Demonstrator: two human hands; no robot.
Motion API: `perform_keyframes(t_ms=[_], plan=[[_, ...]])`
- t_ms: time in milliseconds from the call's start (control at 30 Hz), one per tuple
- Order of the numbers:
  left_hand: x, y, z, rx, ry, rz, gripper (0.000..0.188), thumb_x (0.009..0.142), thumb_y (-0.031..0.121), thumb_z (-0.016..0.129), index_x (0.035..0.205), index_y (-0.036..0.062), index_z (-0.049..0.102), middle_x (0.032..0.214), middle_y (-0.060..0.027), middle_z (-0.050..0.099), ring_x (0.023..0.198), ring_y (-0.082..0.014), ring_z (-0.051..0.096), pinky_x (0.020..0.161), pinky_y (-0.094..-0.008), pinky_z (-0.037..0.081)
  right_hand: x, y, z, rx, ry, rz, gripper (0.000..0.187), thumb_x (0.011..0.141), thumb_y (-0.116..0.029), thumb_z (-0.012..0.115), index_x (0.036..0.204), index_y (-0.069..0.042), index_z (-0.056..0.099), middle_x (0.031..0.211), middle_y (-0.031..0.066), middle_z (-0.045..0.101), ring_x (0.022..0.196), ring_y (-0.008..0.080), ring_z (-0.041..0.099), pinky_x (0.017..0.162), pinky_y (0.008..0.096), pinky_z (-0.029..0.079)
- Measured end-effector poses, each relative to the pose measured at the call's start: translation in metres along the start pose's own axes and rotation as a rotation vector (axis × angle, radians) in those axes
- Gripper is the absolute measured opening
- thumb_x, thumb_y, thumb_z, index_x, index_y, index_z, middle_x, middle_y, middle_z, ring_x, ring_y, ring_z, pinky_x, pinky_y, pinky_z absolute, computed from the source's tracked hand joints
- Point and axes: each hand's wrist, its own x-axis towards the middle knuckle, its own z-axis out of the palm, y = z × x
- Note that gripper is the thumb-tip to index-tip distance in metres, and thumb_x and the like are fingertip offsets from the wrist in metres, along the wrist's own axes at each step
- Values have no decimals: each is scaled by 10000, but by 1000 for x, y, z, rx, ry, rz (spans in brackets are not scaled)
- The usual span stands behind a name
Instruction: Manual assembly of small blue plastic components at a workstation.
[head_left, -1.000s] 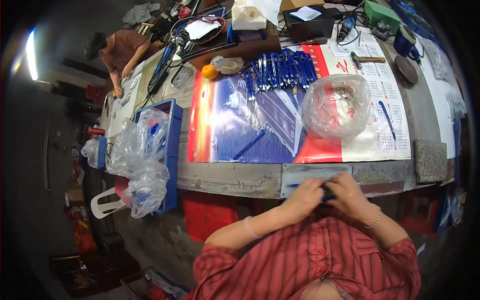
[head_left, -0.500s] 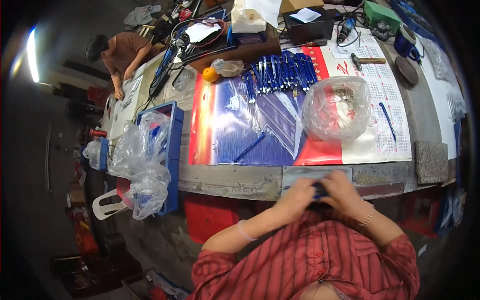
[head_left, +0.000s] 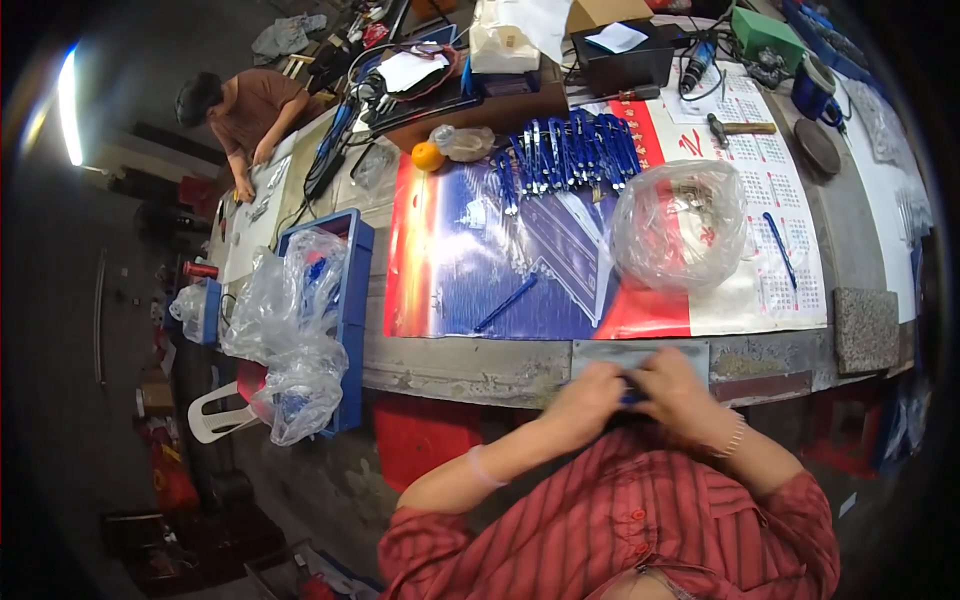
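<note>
At the table's front edge, my left hand (head_left: 588, 398) and my right hand (head_left: 674, 388) are close together in front of my shirt. Both have their fingers closed around a small dark blue piece (head_left: 632, 397), mostly hidden and blurred. A grey metal plate (head_left: 692, 358) lies just beyond them on the edge. On the poster, one slim blue stick-like piece (head_left: 507, 304) lies ahead to the left and another (head_left: 780, 250) to the right. Farther back is a pile of similar blue pieces (head_left: 575, 150) with pale tips. A clear plastic bag (head_left: 680, 225) of small things rests beside it.
A blue crate (head_left: 352, 320) with plastic bags stands on the left. An orange (head_left: 428, 156), a hammer (head_left: 742, 127), a dark oval block (head_left: 815, 148), a mug (head_left: 815, 88) and a stone block (head_left: 866, 330) sit on the table. Another person (head_left: 255, 115) works at the far left.
The view has shifted slightly, so the table sits a little lower and to the right. My hands stay together at the edge around the blue piece, with small finger movements.
</note>
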Motion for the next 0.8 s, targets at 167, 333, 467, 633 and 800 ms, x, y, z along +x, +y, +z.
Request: perform_keyframes(t_ms=[167,333,467,633,800], plan=[[55,23,31,-74,-80,170,205,718,88,610,858,-15,501,998,-189,494,922,-375,471,795,-419,418,-49,5,-34,-123,161,169,456,579,-86,749,996,-29,574,903,140,516,873,330,494,776,406,416],[16,6,11,-78,25,37,118,739,44,516,840,-16,506,934,-181,480,897,-360,468,782,-407,412,32,-13,-59,-141,-300,25,337,669,-157,718,936,-11,572,879,149,559,851,351,537,750,410,431],[7,4,14,-111,99,-10,161,716,24,554,858,-26,497,982,-216,502,907,-398,480,787,-446,405,175,-43,-115,-49,-76,-297,300,743,-177,701,969,-17,588,882,154,594,815,329,581,703,391,464],[14,12,28,-112,188,-8,199,679,12,602,819,1,460,904,-185,460,854,-372,458,744,-423,405,397,-25,-143,-129,281,-198,391,804,-208,640,1073,52,526,1010,202,609,910,285,605,790,343,482],[11,-22,66,-85,220,65,129,714,74,532,813,34,460,913,-150,459,846,-344,475,698,-405,431,527,23,-124,-378,279,87,577,753,-314,685,1120,76,469,1032,297,589,981,389,590,844,387,478]])
